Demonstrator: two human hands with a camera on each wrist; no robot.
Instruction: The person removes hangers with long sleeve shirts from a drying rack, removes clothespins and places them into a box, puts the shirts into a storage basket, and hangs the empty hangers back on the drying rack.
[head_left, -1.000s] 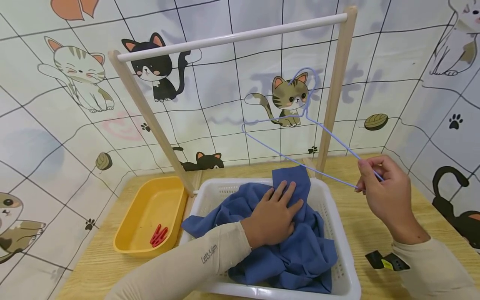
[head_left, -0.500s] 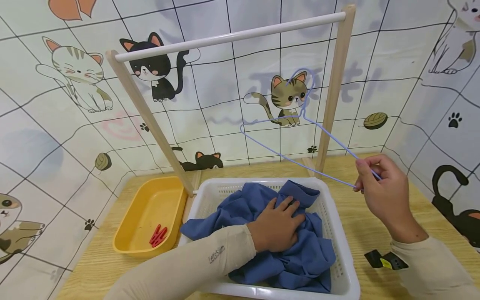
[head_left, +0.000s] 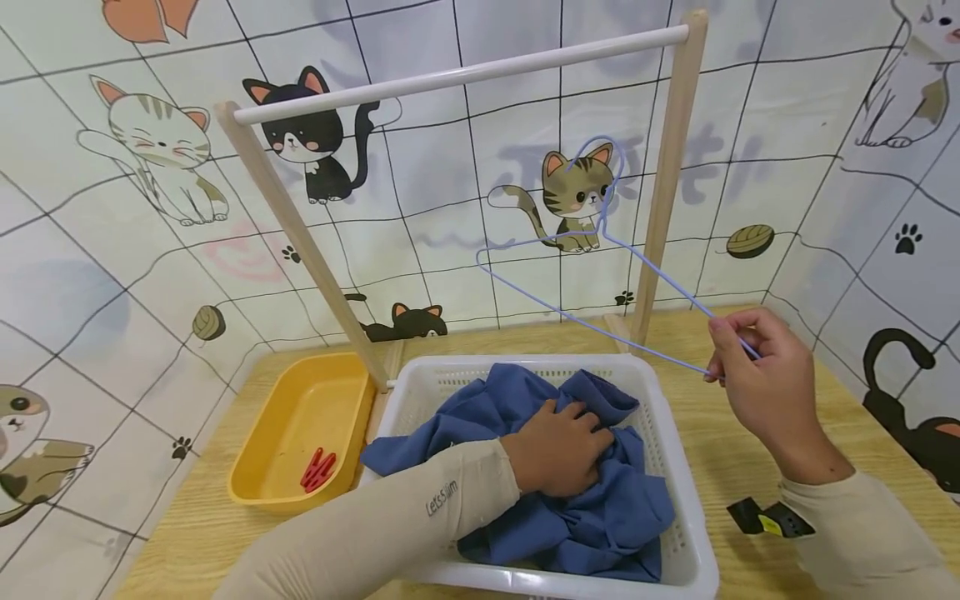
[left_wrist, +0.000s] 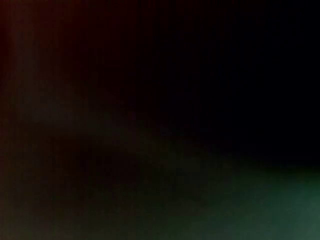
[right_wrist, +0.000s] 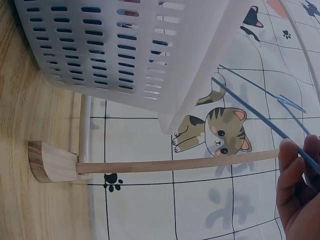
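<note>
A heap of blue cloth (head_left: 517, 396) lies crumpled in the white plastic basket (head_left: 675, 467). My left hand (head_left: 562, 450) is on top of it, back of the hand up, fingers bent into the folds and their tips partly hidden. To the right of the basket, my right hand (head_left: 772, 383) pinches one corner of a thin light-blue wire hanger (head_left: 555, 308), whose hook points up and away. The right wrist view shows the same hanger (right_wrist: 255, 110) between thumb and fingers of the right hand (right_wrist: 300, 185). The left wrist view is almost black.
Behind the basket stands a frame with wooden posts (head_left: 671, 183) and a white top bar (head_left: 465, 75). At the left sits a yellow tray (head_left: 300, 408) holding several red clothespins (head_left: 318, 471). Wood-grain tabletop (head_left: 720, 433) lies right of the basket, against a cat-patterned wall (head_left: 435, 208).
My left hand has drawn its spread fingers in, and the upright flap of cloth has folded down toward it. The hanger in my right hand has shifted slightly left.
</note>
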